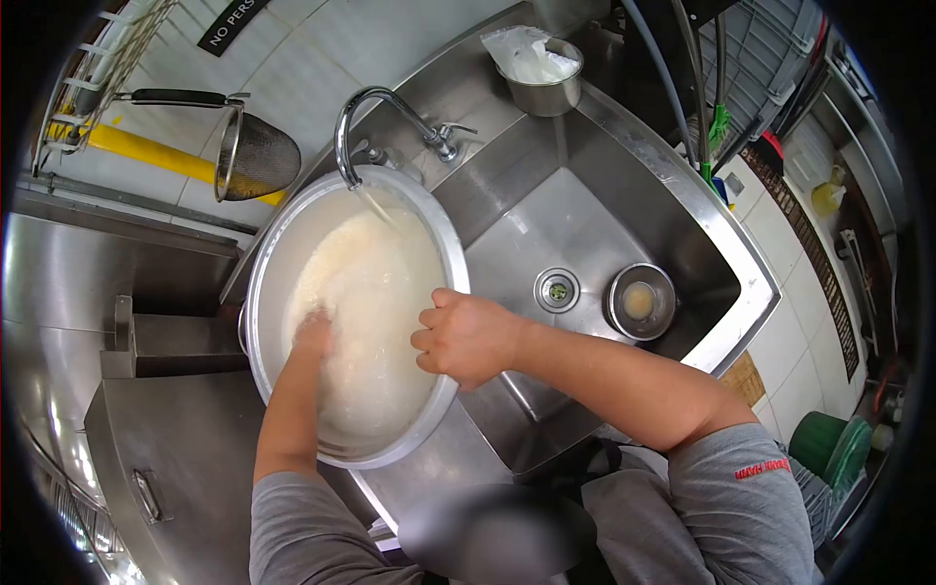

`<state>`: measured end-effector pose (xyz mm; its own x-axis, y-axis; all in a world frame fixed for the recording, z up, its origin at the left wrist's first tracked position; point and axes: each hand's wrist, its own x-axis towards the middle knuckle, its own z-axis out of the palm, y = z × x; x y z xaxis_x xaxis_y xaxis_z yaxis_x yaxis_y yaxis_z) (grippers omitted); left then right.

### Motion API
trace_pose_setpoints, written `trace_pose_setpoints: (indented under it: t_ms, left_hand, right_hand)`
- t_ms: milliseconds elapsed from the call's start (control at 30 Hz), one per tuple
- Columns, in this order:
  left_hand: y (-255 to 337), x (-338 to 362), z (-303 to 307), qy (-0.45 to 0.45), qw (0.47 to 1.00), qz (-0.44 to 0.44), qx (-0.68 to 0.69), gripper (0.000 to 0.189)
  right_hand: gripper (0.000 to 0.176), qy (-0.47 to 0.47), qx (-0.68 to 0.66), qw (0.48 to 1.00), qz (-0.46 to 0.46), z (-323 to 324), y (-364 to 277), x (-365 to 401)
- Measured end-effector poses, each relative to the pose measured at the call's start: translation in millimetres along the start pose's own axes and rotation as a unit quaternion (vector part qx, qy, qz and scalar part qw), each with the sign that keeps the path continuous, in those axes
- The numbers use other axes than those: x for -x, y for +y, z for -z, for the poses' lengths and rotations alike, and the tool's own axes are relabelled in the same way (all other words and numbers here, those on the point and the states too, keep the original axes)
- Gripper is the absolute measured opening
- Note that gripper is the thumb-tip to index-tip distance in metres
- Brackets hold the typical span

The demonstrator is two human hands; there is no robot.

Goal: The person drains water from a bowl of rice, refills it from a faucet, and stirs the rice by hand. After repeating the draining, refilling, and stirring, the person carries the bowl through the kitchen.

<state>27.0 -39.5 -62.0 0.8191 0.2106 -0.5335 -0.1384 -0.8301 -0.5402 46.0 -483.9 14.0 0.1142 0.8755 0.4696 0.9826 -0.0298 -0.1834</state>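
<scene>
- Rice [375,292] lies in milky water inside a big steel bowl [451,255]. The bowl rests at the left edge of the sink [585,219], directly under the tap [363,112].
- Left hand [314,333] is down in the cloudy water among the grains. Blur and water hide the fingers, so I cannot tell how far it is open or whether it holds a handful.
- Right hand [466,338] is curled tight over the bowl's near rim, bracing it.
- To my eye, loose fingers sweeping up from the bottom would suit better than squeezing, which breaks grains.
- The rim grip needs to be firm, since the bowl seems to lean and looks heavy with water.
- Water from the tap lands at the bowl's far side. The risk I see is grains riding over the low edge, so the level wants watching.
- Beyond, the drain [557,290] and a small bowl [640,302] sit in the basin, and a mesh strainer [258,156] hangs on the wall.
</scene>
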Motion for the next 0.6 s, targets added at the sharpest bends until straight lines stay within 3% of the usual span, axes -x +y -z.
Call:
trace_pose_setpoints:
  t_ms: [67,100,133,167,200,267,300,367,400,467,533,600]
  left_hand:
    - [7,21,1,-0.11,0.972,-0.084,-0.188,0.058]
    - [12,33,12,-0.111,0.972,-0.082,-0.189,0.058]
    - [17,49,30,-0.228,0.959,0.028,0.168,0.056]
    - [24,65,49,-0.308,0.799,0.133,0.5,0.054]
    - [36,82,70,-0.306,0.8,0.133,0.498,0.054]
    - [58,115,96,-0.341,0.717,0.117,0.597,0.047]
    - [56,110,65,-0.341,0.719,0.118,0.594,0.047]
    - [50,85,-13,-0.282,0.813,-0.036,0.508,0.045]
    - [56,83,-8,-0.282,0.814,-0.036,0.507,0.045]
    - [84,76,-1,-0.293,0.894,-0.215,0.263,0.041]
    - [122,79,11,-0.181,0.857,-0.281,0.391,0.042]
    - [172,94,45,0.014,0.802,-0.256,0.54,0.042]
  right_hand:
    - [0.039,0.005,0.011,1.0,0.0,0,0,0]
    - [0.039,0.008,0.01,1.0,0.001,0,-1,0]
    - [0.039,0.012,0.009,1.0,0.003,-1,-1,0]
    - [0.039,0.016,0.009,1.0,0.004,-2,0,0]
    - [0.039,0.019,0.01,1.0,0.003,-3,0,0]
    - [0.037,0.005,0.015,1.0,0.001,-5,0,0]
    - [0.037,0.008,0.015,1.0,-0.001,-5,0,0]
    - [0.037,0.004,0.014,1.0,0.001,-4,0,0]
    - [0.037,0.004,0.014,1.0,0.0,-4,0,0]
    - [0.036,-0.003,0.017,1.0,0.0,-4,0,0]
    - [0.035,0.013,0.007,1.0,0.002,-5,0,0]
    - [0.034,0.025,-0.006,1.0,0.001,-4,0,2]
